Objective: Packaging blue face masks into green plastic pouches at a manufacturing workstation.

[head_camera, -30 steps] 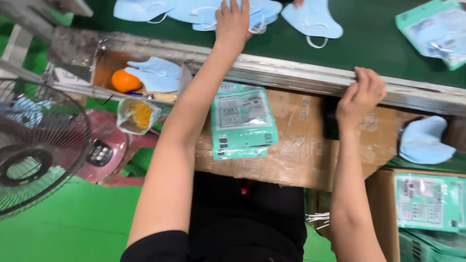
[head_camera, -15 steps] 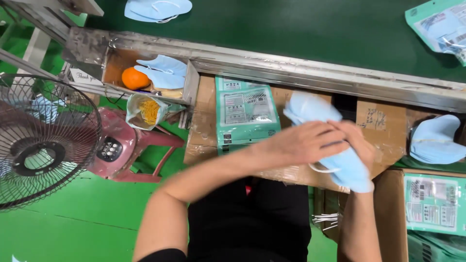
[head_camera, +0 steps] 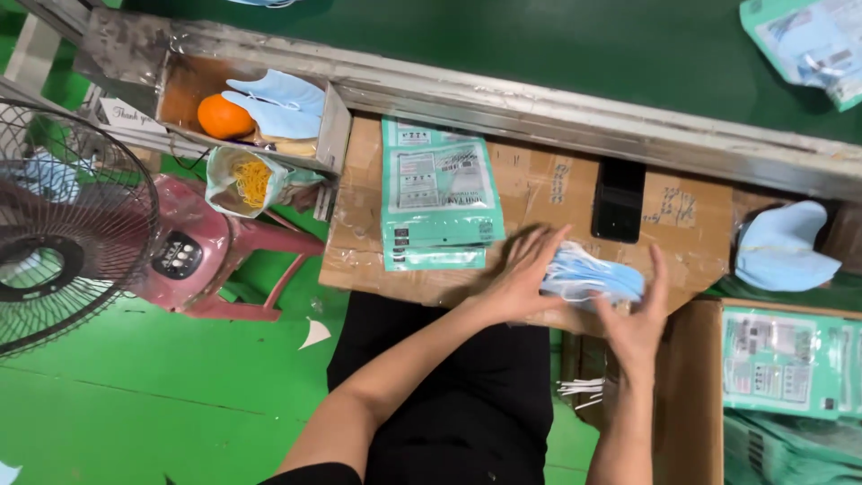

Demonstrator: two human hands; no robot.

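A stack of light blue face masks (head_camera: 590,274) rests on the taped cardboard work surface (head_camera: 548,193) over my lap. My left hand (head_camera: 521,274) presses flat against the stack's left side, fingers spread. On the stack's right side my right hand (head_camera: 639,319) cups it with fingers pointing up. Both hands squeeze the stack between them. A pile of teal printed packaging bags (head_camera: 437,193) lies on the cardboard just left of my left hand.
A black phone (head_camera: 619,199) lies beyond the masks. More blue masks (head_camera: 781,247) sit at right, filled teal packs (head_camera: 779,359) in a box below. A tray with an orange (head_camera: 224,117) and masks, a pink stool (head_camera: 211,260), a fan (head_camera: 54,224) stand left. Green conveyor (head_camera: 539,40) runs behind.
My left hand came back from the conveyor with blue masks. Both hands lowered them onto the cardboard and now press the stack from each side.
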